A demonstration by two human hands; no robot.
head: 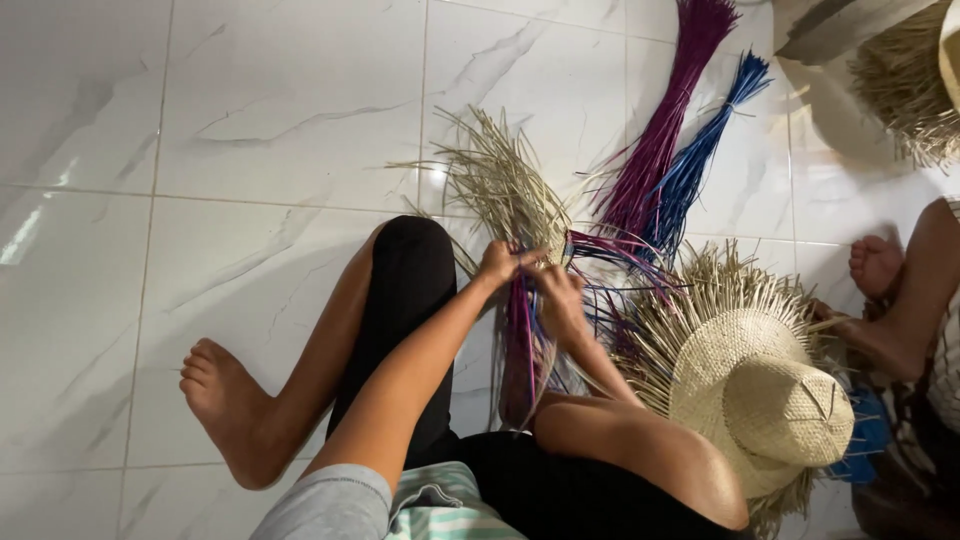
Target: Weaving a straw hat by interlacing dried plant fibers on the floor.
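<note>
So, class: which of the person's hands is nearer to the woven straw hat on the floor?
The right hand is nearer: the straw hat lies just to its right on the tiles. The left hand is farther, on the other side of the coloured straw strands both hands are holding.

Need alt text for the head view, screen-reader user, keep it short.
A person seated on a white tiled floor works straw strands with left hand and right hand. A half-woven straw hat lies at their right, purple and blue strand bundles beyond.

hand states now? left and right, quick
Left hand: closed, pinching the natural straw strands at the weave.
Right hand: closed on the purple and blue strands.
</note>
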